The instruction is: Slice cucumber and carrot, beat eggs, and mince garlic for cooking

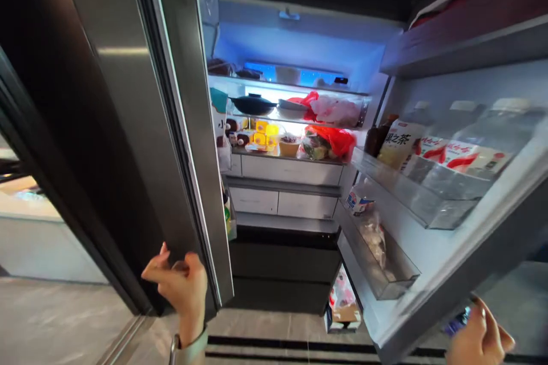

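Note:
A fridge stands with both doors swung wide. My left hand (178,284) grips the lower edge of the left door (128,125), fingers curled round it. My right hand (479,336) is at the lower outer edge of the right door (449,256), fingers bent against it near a small blue object I cannot make out. Inside, lit shelves (291,91) carry a dark pan (253,104), red and white bags (329,107), yellow packs (265,134) and a bowl (289,146). The right door's bins hold bottles and cartons (445,151).
White drawers (282,199) sit below the shelves, with a dark lower compartment (282,262) under them. A cardboard box (345,311) with bags stands on the floor by the right door. A pale counter (25,211) lies far left. Grey floor runs along the bottom.

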A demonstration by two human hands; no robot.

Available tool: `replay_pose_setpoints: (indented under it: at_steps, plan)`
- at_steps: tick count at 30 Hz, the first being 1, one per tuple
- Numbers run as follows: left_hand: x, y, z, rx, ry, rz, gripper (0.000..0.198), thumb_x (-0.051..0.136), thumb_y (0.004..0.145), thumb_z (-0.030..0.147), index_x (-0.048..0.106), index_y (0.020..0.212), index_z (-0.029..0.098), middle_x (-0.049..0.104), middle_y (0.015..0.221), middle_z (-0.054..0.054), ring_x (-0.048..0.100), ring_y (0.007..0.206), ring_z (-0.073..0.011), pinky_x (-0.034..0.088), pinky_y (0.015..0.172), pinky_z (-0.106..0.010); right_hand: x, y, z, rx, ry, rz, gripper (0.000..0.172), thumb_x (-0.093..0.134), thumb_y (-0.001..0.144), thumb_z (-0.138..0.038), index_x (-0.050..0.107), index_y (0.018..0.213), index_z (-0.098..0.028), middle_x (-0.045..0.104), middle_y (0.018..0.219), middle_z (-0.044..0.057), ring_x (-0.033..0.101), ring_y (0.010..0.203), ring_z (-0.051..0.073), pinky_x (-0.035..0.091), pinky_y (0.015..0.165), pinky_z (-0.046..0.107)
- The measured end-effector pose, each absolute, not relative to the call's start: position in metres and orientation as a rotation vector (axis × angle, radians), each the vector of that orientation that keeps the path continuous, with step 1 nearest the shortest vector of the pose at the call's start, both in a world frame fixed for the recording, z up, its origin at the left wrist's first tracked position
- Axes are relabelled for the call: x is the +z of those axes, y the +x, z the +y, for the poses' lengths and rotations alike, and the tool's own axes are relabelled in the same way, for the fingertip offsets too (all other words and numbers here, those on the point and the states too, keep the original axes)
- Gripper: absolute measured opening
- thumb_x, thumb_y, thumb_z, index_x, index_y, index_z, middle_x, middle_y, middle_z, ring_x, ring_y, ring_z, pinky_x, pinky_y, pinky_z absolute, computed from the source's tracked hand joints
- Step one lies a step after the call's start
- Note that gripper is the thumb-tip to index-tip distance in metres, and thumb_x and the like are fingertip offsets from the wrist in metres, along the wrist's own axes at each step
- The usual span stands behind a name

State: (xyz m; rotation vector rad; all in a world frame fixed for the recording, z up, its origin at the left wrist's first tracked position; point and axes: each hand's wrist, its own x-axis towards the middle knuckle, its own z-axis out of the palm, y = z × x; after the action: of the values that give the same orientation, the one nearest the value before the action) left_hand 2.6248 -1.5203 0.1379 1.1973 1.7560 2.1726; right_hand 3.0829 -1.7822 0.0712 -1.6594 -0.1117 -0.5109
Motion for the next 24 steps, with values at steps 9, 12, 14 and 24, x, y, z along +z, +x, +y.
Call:
replay_pose_setpoints:
  at_steps: [9, 12, 14, 24]
  plan:
    - [0.126, 2.616, -1.523, 2.076, 1.523, 1.705, 0.027, 0.061, 0.073, 0.024, 0.041, 0.091, 0.021, 0.066, 0.085, -0.001, 0.044, 0.041, -0.0047, 0.035, 0.044, -0.018, 0.081, 2.921, -1.711, -0.416, -1.500, -0.313, 0.066, 0.054, 0.082, -0.062, 0.065, 0.125, -0.013, 0.050, 0.093, 0.007, 0.047, 0.089, 0.026, 0.039, 0.091, 0.048]
    - [0.118, 2.625, -1.511, 2.005, 1.746, 1.486, 0.019, 0.059, 0.077, 0.022, 0.044, 0.090, 0.021, 0.059, 0.068, 0.006, 0.042, 0.037, -0.0045, 0.034, 0.041, -0.016, 0.073, 2.886, -1.670, -0.349, -1.541, -0.494, 0.064, 0.051, 0.085, -0.061, 0.062, 0.130, -0.017, 0.051, 0.098, 0.009, 0.048, 0.089, 0.025, 0.042, 0.085, 0.043]
    - [0.114, 2.634, -1.501, 1.930, 1.879, 1.331, 0.013, 0.055, 0.080, 0.019, 0.045, 0.089, 0.021, 0.058, 0.063, 0.006, 0.041, 0.035, -0.0051, 0.033, 0.040, -0.016, 0.067, 2.866, -1.642, -0.282, -1.579, -0.634, 0.063, 0.049, 0.088, -0.060, 0.055, 0.138, -0.022, 0.052, 0.105, 0.010, 0.049, 0.095, 0.026, 0.042, 0.086, 0.043]
    - [0.095, 2.727, -1.433, 1.260, 2.358, 1.275, 0.037, 0.043, 0.083, 0.008, 0.049, 0.120, 0.013, 0.057, 0.136, -0.020, 0.068, 0.067, -0.0133, 0.046, 0.055, -0.023, 0.075, 2.851, -1.487, -0.203, -1.706, -1.128, 0.060, 0.031, 0.097, -0.052, 0.049, 0.144, -0.018, 0.048, 0.105, 0.012, 0.045, 0.100, 0.027, 0.036, 0.096, 0.051]
